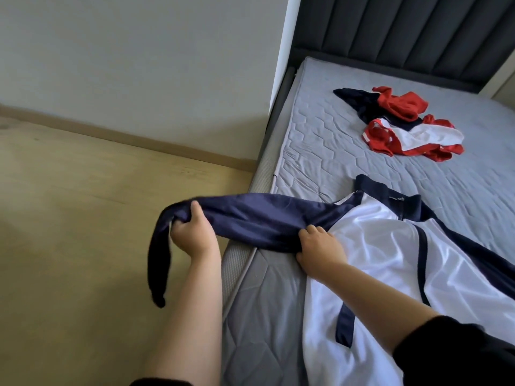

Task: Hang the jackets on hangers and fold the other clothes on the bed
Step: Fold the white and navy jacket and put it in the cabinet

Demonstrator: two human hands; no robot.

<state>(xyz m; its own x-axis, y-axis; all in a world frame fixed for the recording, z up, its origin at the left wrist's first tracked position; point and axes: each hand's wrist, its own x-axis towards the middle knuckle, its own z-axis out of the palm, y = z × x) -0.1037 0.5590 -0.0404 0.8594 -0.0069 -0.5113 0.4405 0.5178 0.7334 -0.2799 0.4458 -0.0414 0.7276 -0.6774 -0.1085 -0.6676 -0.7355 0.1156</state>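
Observation:
A white and navy zip jacket (390, 246) lies front-up on the grey mattress (320, 140), collar toward the headboard. Its navy left sleeve (259, 215) stretches out past the bed's edge over the floor. My left hand (192, 232) grips that sleeve near the cuff, and the cuff end hangs down below it. My right hand (320, 249) pinches the same sleeve close to the shoulder, at the edge of the white front panel. No hanger is in view.
A crumpled pile of red, white and navy clothes (404, 123) lies further up the mattress near the dark padded headboard (404, 32). Left of the bed are wooden floor (83, 218) and a plain wall (139, 65).

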